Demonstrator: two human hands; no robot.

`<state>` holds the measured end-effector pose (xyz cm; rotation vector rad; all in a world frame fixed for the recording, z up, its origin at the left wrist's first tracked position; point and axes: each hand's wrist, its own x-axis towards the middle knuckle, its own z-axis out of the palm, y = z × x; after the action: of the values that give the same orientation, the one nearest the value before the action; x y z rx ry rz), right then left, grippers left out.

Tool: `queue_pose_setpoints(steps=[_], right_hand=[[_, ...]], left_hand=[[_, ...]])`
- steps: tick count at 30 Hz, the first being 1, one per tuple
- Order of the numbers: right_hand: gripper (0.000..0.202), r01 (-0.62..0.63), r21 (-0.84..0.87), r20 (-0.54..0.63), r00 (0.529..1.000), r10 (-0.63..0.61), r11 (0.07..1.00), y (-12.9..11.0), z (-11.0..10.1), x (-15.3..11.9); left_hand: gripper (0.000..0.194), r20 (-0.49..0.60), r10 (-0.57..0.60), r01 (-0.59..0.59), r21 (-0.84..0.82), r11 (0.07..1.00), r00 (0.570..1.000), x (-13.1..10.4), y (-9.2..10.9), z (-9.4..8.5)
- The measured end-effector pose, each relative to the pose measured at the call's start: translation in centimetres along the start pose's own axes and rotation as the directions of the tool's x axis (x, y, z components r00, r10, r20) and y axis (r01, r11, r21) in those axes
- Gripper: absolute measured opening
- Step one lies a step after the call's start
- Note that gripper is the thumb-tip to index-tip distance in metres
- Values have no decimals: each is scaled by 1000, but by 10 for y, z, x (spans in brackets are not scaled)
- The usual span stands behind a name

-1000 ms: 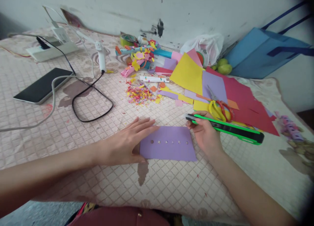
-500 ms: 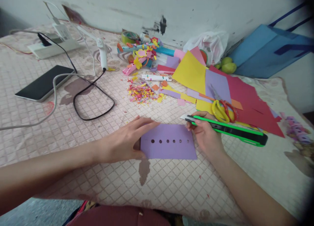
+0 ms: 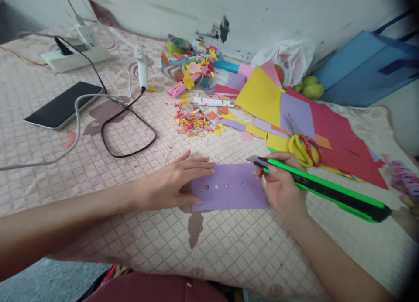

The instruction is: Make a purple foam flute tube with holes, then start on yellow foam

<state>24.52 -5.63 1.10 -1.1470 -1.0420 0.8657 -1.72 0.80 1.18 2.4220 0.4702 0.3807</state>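
A purple sheet of paper [image 3: 229,199] with a row of several small holes lies on the quilted cloth in front of me. My left hand [image 3: 173,182] rests over its left edge, fingers stretched out, thumb and fingertips on the paper. In my right hand [image 3: 283,186] is a green and black utility knife [image 3: 330,188], pinched near its front end. The knife's blade is out and points left, over the sheet's upper right edge. Its handle slants down to the right.
Scissors [image 3: 303,147] with yellow and red handles lie on coloured paper sheets [image 3: 347,142] at right. Paper scraps [image 3: 194,122] are heaped beyond the purple sheet. A black tablet-like device [image 3: 65,104], cables and a power strip [image 3: 78,57] occupy the left. A blue bag [image 3: 366,70] stands at back right.
The view has shifted slightly. The utility knife's handle has swung down and towards me. My left hand lies flatter, its fingers and thumb now on the purple paper.
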Motion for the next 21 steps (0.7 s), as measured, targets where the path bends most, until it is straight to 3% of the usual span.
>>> queue_pose_setpoints(steps=[6,13,21], right_hand=[[13,-25,-59,161,986,34,998,-3,5,-17],[11,38,-236,392,918,60,971,-8,30,-28],[15,139,-332,459,888,31,933,6,45,-28]], left_hand=[[64,71,-6,9,-38,999,997,4,-5,3],[62,75,10,-5,-59,998,997,10,-7,-1],[63,15,36,-35,-7,999,999,6,-11,8]])
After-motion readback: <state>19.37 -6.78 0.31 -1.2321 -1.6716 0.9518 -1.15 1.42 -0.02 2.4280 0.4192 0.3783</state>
